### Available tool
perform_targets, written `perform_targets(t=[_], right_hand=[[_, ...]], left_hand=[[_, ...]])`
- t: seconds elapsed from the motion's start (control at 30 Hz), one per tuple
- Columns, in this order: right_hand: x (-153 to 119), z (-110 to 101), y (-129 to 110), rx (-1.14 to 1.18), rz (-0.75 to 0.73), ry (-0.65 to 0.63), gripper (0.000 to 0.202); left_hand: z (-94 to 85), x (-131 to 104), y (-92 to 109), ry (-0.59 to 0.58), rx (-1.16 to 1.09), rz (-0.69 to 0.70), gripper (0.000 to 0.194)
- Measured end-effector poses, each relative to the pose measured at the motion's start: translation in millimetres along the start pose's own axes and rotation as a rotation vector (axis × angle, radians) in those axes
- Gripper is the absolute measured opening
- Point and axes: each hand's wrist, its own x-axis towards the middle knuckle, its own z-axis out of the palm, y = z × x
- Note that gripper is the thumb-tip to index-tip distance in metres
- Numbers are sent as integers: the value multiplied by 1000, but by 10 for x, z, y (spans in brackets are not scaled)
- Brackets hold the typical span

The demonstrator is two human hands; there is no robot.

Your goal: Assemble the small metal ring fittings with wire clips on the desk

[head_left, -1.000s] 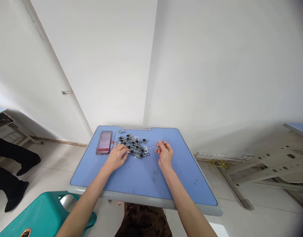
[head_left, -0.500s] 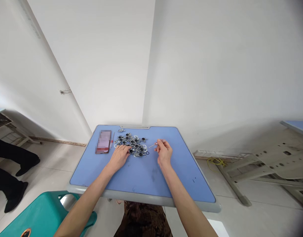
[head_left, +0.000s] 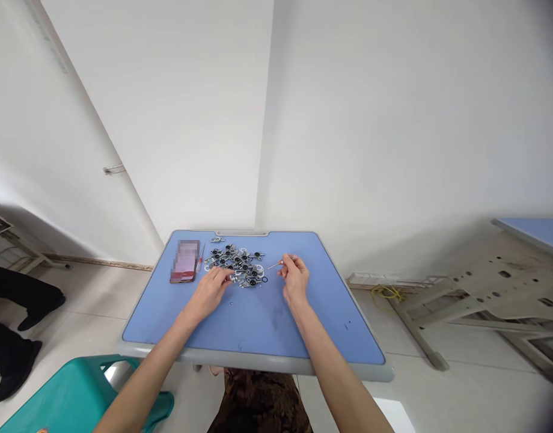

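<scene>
At one table (head_left: 258, 331), two hands (head_left: 210, 290) (head_left: 296, 278), two screwdrivers (head_left: 275, 264) (head_left: 200, 260)

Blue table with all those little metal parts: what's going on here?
A person is handling small metal parts with black round pieces, heaped on a blue-topped table. The left hand is at the heap's near edge; whether it grips a part is too small to tell. The right hand holds a slim screwdriver, its tip pointing toward the heap. A smartphone lies left of the heap.

A head-worn camera looks forward and down across the desk (head_left: 258, 325).
</scene>
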Motion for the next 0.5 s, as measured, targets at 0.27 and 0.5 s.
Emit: perform_targets(t=[0.27,0.5], right_hand=[[9,16,9,1,-1,2,20],[9,4,4,3,7,6,19]], left_hand=[[181,-235,318,-204,84,269,25],[23,-173,201,-207,-88,60,24]])
